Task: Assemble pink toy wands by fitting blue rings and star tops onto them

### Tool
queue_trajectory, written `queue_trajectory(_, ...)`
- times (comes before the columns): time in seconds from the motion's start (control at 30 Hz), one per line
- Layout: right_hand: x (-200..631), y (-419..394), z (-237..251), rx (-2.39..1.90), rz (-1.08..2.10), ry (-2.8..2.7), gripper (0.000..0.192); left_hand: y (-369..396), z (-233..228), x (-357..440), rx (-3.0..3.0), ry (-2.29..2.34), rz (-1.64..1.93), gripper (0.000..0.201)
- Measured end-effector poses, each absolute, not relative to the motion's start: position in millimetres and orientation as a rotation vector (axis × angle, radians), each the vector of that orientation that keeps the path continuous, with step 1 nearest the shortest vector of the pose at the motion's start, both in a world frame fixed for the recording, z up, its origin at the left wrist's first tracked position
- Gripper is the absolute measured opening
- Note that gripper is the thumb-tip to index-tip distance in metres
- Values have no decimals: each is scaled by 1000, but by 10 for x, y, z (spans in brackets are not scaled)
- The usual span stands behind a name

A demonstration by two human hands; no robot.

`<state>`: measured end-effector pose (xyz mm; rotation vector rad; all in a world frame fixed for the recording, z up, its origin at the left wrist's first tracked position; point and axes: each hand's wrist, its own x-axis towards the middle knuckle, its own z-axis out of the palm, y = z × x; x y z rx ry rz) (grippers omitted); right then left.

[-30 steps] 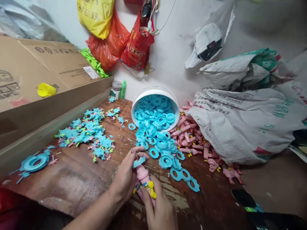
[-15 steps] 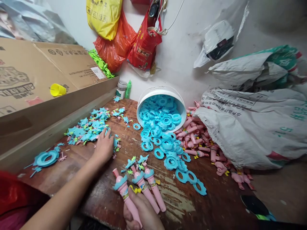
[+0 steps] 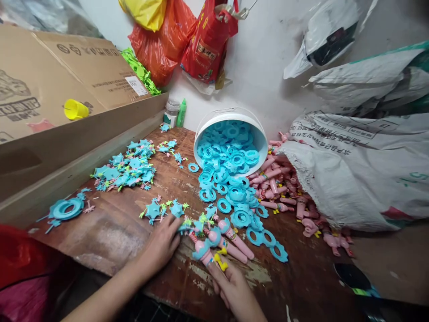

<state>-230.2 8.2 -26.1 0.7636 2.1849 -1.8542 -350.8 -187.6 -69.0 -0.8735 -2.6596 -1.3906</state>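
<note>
My right hand (image 3: 236,288) at the table's near edge grips a fan of pink toy sticks (image 3: 234,241) with blue collars and a small yellow piece (image 3: 220,261). My left hand (image 3: 161,246) lies low on the wooden table (image 3: 110,237). Its fingertips pinch a blue star piece (image 3: 184,227) at the tip of the leftmost stick. Two loose blue star pieces (image 3: 154,211) with green and pink bits lie just beyond the left hand. A larger heap of star pieces (image 3: 127,172) sits farther left.
A tipped white bucket (image 3: 231,114) spills blue rings (image 3: 236,197) across the middle. Pink stick parts (image 3: 281,188) pour from a white sack (image 3: 351,179) on the right. A cardboard box (image 3: 67,85) with a yellow cup (image 3: 75,109) bounds the left. Bags (image 3: 208,44) hang on the wall.
My left hand left the star heap and came back to the sticks, bringing star pieces nearer. The right hand shifted right and tilted the sticks.
</note>
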Motion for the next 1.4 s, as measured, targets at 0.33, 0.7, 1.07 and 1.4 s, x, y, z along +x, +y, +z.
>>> queue_trajectory(0.33,-2177,17,-294,799,-1870,2154,61,-2145,-500,-3860,-298,-2447,-1852,55)
queue_trajectory(0.7,-2133,112,-125,465,-1278,2676,39,-1895,-690,-3243,-753,-2759,-1811,53)
queue_trajectory(1.07,-2164,167,-337,453,-1357,2567,52,-1939,-837,-3392,-1015,-2746,-1773,72)
queue_trajectory(1.4,-2501,-12,386,138,-302,2733,33,-1955,-891,-3432,-1122,-2639,-1865,82)
